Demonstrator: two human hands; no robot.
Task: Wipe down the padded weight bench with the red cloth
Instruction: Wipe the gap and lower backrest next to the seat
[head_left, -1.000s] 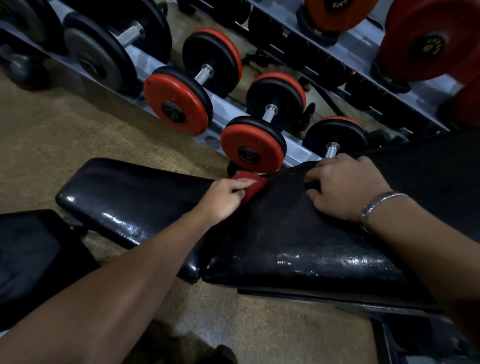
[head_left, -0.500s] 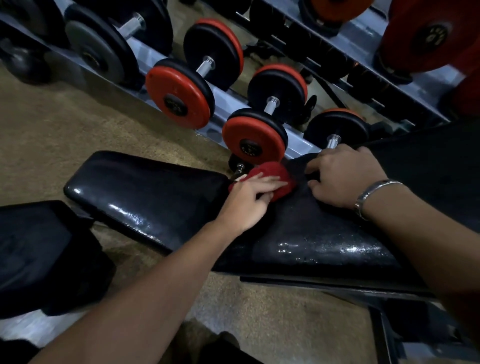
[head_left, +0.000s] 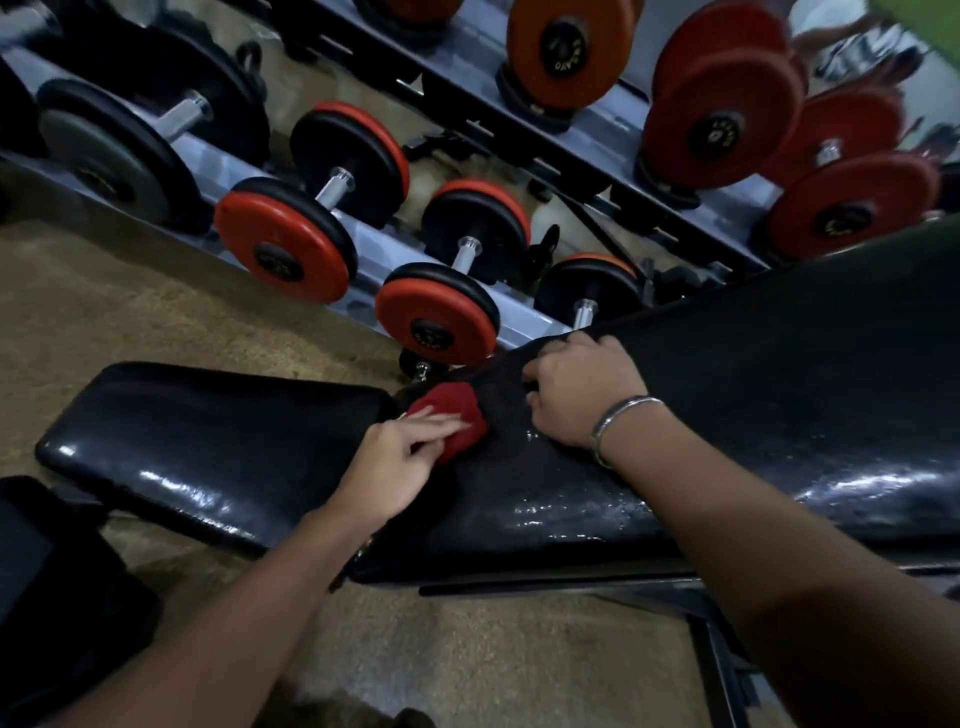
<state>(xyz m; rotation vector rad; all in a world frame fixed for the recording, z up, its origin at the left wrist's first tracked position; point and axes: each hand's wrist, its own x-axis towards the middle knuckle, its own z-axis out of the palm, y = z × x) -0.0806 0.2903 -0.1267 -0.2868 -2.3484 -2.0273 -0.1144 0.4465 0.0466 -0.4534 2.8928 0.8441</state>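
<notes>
The black padded bench runs across the head view, with its flat seat pad (head_left: 208, 441) on the left and its raised back pad (head_left: 779, 395) on the right, both shiny with wet streaks. A bunched red cloth (head_left: 460, 408) lies at the lower end of the back pad, by the gap between the pads. My left hand (head_left: 400, 462) presses on it with fingers laid fairly straight over the top. My right hand (head_left: 582, 389), with a metal bangle on the wrist, curls its fingers over the far edge of the back pad just right of the cloth.
A grey rack (head_left: 363, 260) behind the bench holds several red and black dumbbells (head_left: 436, 317), close to the pad's far edge. Another black pad (head_left: 52, 571) sits at the lower left. The bench's dark frame (head_left: 717, 654) reaches down at the right over brown floor (head_left: 493, 649).
My left hand slid the cloth right toward my right hand, then drew it back a little toward me. The right hand kept its hold on the pad's edge.
</notes>
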